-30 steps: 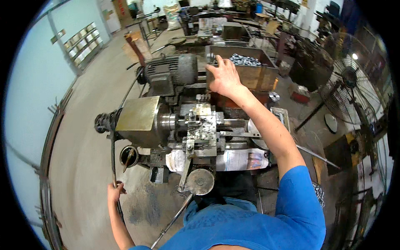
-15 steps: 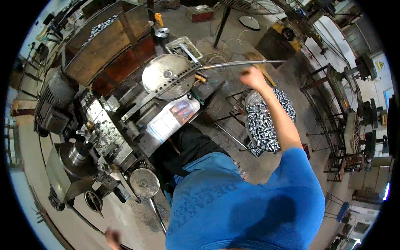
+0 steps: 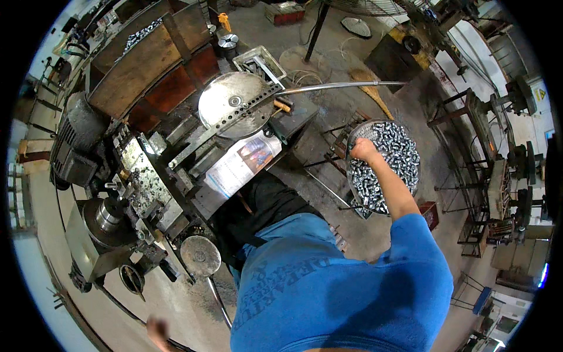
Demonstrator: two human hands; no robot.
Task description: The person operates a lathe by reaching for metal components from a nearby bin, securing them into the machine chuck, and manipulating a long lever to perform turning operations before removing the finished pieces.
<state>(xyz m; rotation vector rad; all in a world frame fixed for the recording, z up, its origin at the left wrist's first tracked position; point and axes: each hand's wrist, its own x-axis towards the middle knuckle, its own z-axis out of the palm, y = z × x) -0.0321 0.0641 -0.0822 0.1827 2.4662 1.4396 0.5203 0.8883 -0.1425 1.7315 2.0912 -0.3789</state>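
Note:
My right hand (image 3: 365, 150) is over the left part of a round perforated basket (image 3: 359, 130), its fingers curled together. Whatever they may hold is hidden. Small shiny metal pieces (image 3: 384, 170), short and cylindrical, fill most of that basket. Low at the left, my left hand (image 3: 157, 330) overlaps a long dark rod (image 3: 120, 304) that slants down from the machine; its fingers are smeared, so their grip is unclear. Close by stands a lathe-like machine with a shiny round metal part (image 3: 109, 216) and a handwheel (image 3: 131, 280).
Ahead lie a large metal disc (image 3: 214, 111), a bar with a row of holes (image 3: 205, 138) and a printed sheet (image 3: 237, 167). A long metal pipe (image 3: 340, 85) reaches to the right. A round stool (image 3: 200, 256) stands near my legs; a broom (image 3: 375, 97) lies beyond the basket.
My right hand has come back toward me, from near the long pipe down to the basket of metal pieces. The left hand has stayed about where it was by the dark rod.

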